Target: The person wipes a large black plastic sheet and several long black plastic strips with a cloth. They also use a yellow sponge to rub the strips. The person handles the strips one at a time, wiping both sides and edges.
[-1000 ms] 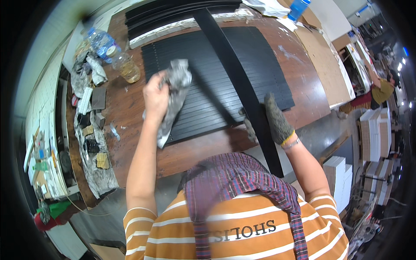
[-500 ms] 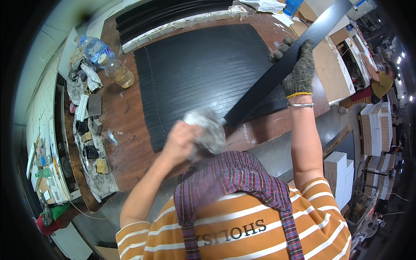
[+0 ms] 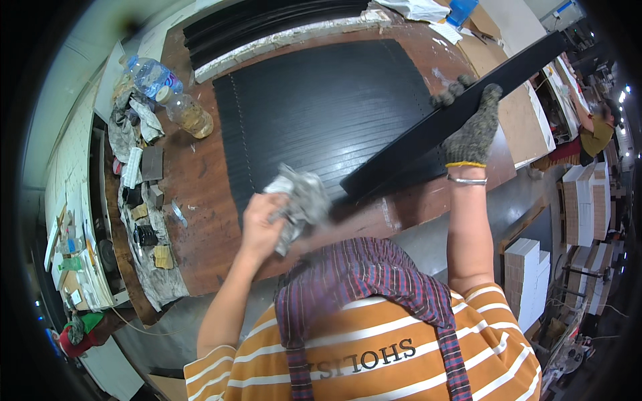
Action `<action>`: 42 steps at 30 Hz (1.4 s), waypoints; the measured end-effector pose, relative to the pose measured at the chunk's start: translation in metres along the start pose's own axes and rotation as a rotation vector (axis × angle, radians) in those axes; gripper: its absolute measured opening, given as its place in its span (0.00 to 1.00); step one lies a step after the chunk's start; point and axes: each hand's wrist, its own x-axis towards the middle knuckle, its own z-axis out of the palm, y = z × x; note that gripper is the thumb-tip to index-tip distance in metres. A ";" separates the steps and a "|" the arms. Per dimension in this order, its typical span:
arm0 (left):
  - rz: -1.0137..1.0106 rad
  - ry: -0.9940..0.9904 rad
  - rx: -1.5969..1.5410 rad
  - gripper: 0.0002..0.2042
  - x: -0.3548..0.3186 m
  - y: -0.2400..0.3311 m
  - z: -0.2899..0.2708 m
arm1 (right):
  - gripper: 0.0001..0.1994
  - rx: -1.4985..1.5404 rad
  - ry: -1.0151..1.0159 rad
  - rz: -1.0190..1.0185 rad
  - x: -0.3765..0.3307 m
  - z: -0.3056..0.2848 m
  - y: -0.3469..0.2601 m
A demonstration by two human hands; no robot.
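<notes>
Fingers of the bare left hand point(image 3: 263, 224): curled tight around a crumpled grey-and-white cloth point(image 3: 304, 197), lower centre of the frame.
Fingers of the gloved right hand point(image 3: 473, 130): wrapped about a long flat black strip point(image 3: 428, 137), thumb along one edge, fingertips on the other, right of centre; the glove is grey knit with a yellow cuff.
Black strip: slants from just below the centre of the frame toward the upper right, its lower end over the near right part of the black slats.
Cloth and strip end: just beside each other; the cloth is a little blurred, so whether they touch I cannot quite tell.
Black slats point(image 3: 321, 113): laid side by side as a broad dark sheet, centre of the frame.
Table: brown, smooth-topped and stained point(image 3: 194, 234), under the slats.
Upper edge: more long black strips stacked point(image 3: 267, 27) behind a rough white bar point(image 3: 287, 43).
Upper left: a clear plastic bottle with a blue label point(image 3: 154, 77), next to a clear bottle with a pale cap and yellowish contents point(image 3: 187, 113); crumpled grey rags point(image 3: 124, 123) alongside.
Right wrist: a silver-coloured bangle point(image 3: 468, 180), just below the glove cuff.
Right edge: a co-worker in an olive top point(image 3: 595, 137).
</notes>
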 end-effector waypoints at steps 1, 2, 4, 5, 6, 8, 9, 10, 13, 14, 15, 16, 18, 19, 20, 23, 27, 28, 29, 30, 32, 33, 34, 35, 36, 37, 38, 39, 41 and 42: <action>0.040 0.085 -0.027 0.21 0.005 -0.004 -0.010 | 0.29 0.017 -0.001 -0.032 0.000 -0.001 -0.001; -0.050 0.132 0.001 0.20 0.012 -0.002 -0.017 | 0.28 0.046 -0.016 0.011 0.000 -0.001 -0.001; 0.031 0.230 0.352 0.18 0.036 0.013 -0.022 | 0.27 0.128 -0.017 0.059 0.000 0.004 0.007; 0.114 0.269 0.424 0.18 0.048 0.024 -0.020 | 0.27 0.120 0.009 0.083 -0.002 0.007 0.015; 0.160 0.309 0.504 0.18 0.058 0.035 -0.015 | 0.26 0.109 0.029 0.106 -0.004 0.010 0.022; 0.139 0.178 0.154 0.19 0.067 0.058 -0.005 | 0.26 0.113 0.001 0.158 -0.007 0.015 0.035; -0.060 0.006 -0.120 0.20 0.068 0.068 0.001 | 0.30 0.074 0.007 0.165 -0.006 0.017 0.040; -0.142 -0.152 -0.271 0.19 0.068 0.074 0.005 | 0.30 0.065 -0.023 0.175 -0.006 0.017 0.043; -0.342 -0.299 -0.825 0.16 0.058 0.087 0.010 | 0.30 0.112 -0.090 0.204 -0.006 0.013 0.047; -0.352 -0.297 -0.838 0.16 0.056 0.088 0.009 | 0.30 0.128 -0.105 0.217 -0.005 0.011 0.046; -0.354 -0.321 -0.861 0.16 0.054 0.088 0.007 | 0.30 0.144 -0.104 0.223 -0.005 0.009 0.046; -0.363 -0.327 -0.883 0.16 0.053 0.088 0.005 | 0.30 0.131 -0.112 0.225 -0.005 0.008 0.046; -0.396 -0.381 -0.848 0.18 0.052 0.088 0.001 | 0.30 0.138 -0.136 0.224 -0.006 0.006 0.046; -0.406 -0.398 -0.835 0.19 0.052 0.088 0.000 | 0.30 0.150 -0.144 0.229 -0.007 0.005 0.046; -0.420 -0.400 -0.813 0.19 0.052 0.089 -0.001 | 0.30 0.194 -0.188 0.243 -0.008 0.005 0.047; -0.412 -0.419 -0.801 0.20 0.052 0.090 -0.003 | 0.29 0.159 -0.152 0.222 -0.012 0.006 0.047; -0.397 -0.418 -0.819 0.22 0.049 0.093 -0.003 | 0.29 0.142 -0.123 0.215 -0.015 0.005 0.045; -0.406 -0.410 -0.810 0.22 0.049 0.093 -0.002 | 0.29 0.141 -0.112 0.210 -0.015 0.004 0.045; -0.415 -0.405 -0.816 0.23 0.049 0.094 -0.002 | 0.29 0.155 -0.117 0.211 -0.015 0.004 0.044; -0.423 -0.399 -0.822 0.24 0.049 0.095 -0.002 | 0.29 0.174 -0.114 0.213 -0.015 0.003 0.044; -0.409 -0.407 -0.822 0.24 0.050 0.097 -0.001 | 0.29 0.163 -0.112 0.199 -0.015 0.003 0.043; -0.388 -0.419 -0.816 0.24 0.050 0.098 -0.001 | 0.29 0.159 -0.108 0.192 -0.015 0.002 0.042; -0.402 -0.402 -0.792 0.24 0.050 0.099 0.000 | 0.29 0.169 -0.108 0.192 -0.016 0.002 0.042; -0.354 -0.395 -0.816 0.23 0.049 0.099 0.000 | 0.29 0.179 -0.110 0.193 -0.017 0.002 0.041; -0.342 -0.359 -0.821 0.22 0.049 0.099 0.001 | 0.29 0.200 -0.112 0.197 -0.018 0.002 0.040; -0.318 -0.346 -0.824 0.21 0.048 0.099 0.001 | 0.29 0.182 -0.102 0.193 -0.019 0.002 0.040; -0.338 -0.340 -0.834 0.20 0.047 0.099 0.002 | 0.29 0.175 -0.093 0.193 -0.020 0.002 0.040; -0.346 -0.358 -0.842 0.19 0.046 0.097 0.003 | 0.29 0.181 -0.102 0.192 -0.020 0.002 0.040; -0.367 -0.384 -0.865 0.17 0.044 0.093 0.004 | 0.29 0.120 -0.074 0.168 -0.022 0.002 0.040; -0.379 -0.393 -0.880 0.16 0.044 0.091 0.005 | 0.29 0.108 -0.080 0.165 -0.023 0.003 0.041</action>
